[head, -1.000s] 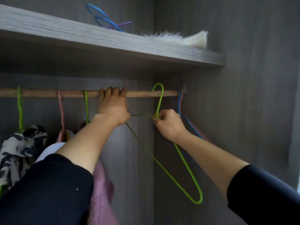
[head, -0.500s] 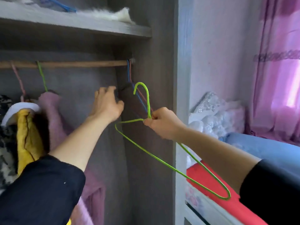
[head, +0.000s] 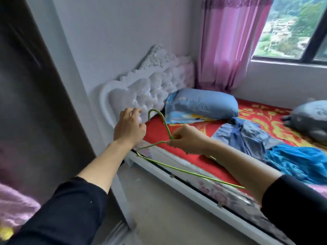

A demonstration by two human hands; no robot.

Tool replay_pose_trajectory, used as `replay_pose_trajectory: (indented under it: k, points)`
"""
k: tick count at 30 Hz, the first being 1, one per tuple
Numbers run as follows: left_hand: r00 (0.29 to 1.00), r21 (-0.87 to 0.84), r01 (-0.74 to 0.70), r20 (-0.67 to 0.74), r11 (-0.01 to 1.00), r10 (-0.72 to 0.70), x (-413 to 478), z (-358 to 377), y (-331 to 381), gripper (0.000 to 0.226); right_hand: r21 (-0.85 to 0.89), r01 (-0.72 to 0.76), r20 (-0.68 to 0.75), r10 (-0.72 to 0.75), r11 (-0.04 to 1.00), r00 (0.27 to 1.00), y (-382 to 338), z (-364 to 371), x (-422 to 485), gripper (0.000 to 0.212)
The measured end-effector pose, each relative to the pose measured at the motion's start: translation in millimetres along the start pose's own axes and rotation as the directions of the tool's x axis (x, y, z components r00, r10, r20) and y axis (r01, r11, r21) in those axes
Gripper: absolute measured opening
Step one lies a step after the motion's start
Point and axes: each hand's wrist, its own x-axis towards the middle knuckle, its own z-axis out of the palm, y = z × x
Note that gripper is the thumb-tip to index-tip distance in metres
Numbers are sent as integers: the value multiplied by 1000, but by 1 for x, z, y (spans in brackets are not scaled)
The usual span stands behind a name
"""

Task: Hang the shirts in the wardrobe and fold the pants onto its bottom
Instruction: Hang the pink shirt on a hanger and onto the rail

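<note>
My right hand (head: 185,139) pinches a green wire hanger (head: 177,169) at its neck, hook pointing up, over the edge of the bed. My left hand (head: 129,127) hovers just left of the hook, fingers loosely curled, holding nothing. A light blue shirt (head: 247,137) lies crumpled on the red bedspread, and a bright blue garment (head: 299,161) lies beside it to the right. The dark wardrobe side (head: 35,103) fills the left edge; a pink garment (head: 16,209) shows at the lower left.
A bed with a red patterned cover (head: 191,131), white tufted headboard (head: 146,89), blue pillow (head: 201,103) and grey plush toy (head: 309,117). Pink curtain (head: 228,43) and window (head: 292,27) behind. Bare floor (head: 168,209) lies between wardrobe and bed.
My view swung right from the wardrobe interior to the bed. My right hand carried the green hanger off the rail and out over the bed; my left hand let go of the rail.
</note>
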Motion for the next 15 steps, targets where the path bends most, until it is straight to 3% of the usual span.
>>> replay_pose_trajectory:
  k: [8, 15]
  points:
    - [937, -161, -141, 298, 977, 184, -14, 165, 135, 43, -41, -320, -113, 313, 947, 943, 167, -30, -69, 36]
    - [788, -306, -206, 511, 930, 343, -3, 306, 249, 44, 93, -591, -291, 589, 801, 754, 307, -67, -90, 40]
